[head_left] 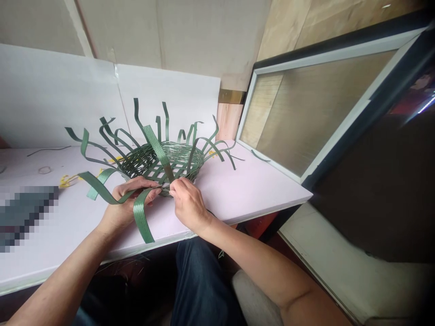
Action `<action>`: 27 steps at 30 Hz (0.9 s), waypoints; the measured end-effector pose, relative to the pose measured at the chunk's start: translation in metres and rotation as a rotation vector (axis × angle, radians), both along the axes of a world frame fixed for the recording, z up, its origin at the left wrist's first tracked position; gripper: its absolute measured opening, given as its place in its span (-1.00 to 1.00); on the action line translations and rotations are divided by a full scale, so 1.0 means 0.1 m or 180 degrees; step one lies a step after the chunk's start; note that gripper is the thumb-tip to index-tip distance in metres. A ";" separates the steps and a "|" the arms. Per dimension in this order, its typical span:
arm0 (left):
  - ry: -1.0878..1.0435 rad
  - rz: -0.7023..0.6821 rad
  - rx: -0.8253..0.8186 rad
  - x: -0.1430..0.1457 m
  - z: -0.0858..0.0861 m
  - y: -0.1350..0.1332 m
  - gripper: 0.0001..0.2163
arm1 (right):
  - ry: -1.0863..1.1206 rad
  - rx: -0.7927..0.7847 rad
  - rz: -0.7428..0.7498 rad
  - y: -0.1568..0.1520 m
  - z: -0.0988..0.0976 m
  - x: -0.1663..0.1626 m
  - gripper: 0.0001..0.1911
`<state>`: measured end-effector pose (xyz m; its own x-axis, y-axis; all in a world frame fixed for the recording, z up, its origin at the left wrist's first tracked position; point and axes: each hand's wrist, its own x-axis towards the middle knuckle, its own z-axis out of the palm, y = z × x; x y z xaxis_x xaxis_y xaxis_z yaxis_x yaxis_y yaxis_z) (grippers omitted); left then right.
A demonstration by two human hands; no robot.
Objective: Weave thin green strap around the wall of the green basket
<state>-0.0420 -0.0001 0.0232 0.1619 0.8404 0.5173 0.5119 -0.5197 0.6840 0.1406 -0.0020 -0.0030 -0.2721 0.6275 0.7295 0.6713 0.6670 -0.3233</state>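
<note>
A green woven basket [136, 159] sits on the table in front of me, with a lattice bottom and a wall of thin strands. Flat green straps [143, 219] stick up and curl outward all around its rim. At the near side of the rim, my left hand [131, 197] is closed, thumb and fingers pinching the woven edge. My right hand [186, 201] is closed just to its right, gripping the rim by the foot of an upright strap [158, 147]. The fingertips partly hide the strands between them.
The pale table [231, 190] ends at a corner on the right, beside a framed mesh panel [333, 108]. Yellow ties [70, 181] and a blurred dark object [27, 213] lie to the left. White boards [166, 95] stand behind.
</note>
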 end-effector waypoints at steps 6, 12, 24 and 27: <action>0.0114 -0.0041 -0.0018 -0.01 0.01 -0.01 -0.76 | 0.0104 -0.0169 0.0386 0.00 -0.01 0.02 -0.83; 0.0130 -0.0021 -0.0058 -0.01 0.02 0.00 -0.80 | 0.0166 -0.0704 0.0498 -0.02 0.06 0.05 -0.88; 0.0094 -0.0187 0.0003 -0.03 0.01 0.01 -0.80 | -0.0882 0.0658 -0.0581 -0.08 0.09 0.05 -0.74; 0.0074 -0.0200 0.0021 -0.02 0.02 0.01 -0.79 | -0.1076 0.0836 -0.0632 -0.10 0.05 0.03 -0.75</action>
<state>-0.0441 0.0005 0.0251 0.2263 0.8247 0.5183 0.4940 -0.5558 0.6686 0.1433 -0.0121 0.0024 -0.4151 0.4975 0.7617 0.8327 0.5450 0.0978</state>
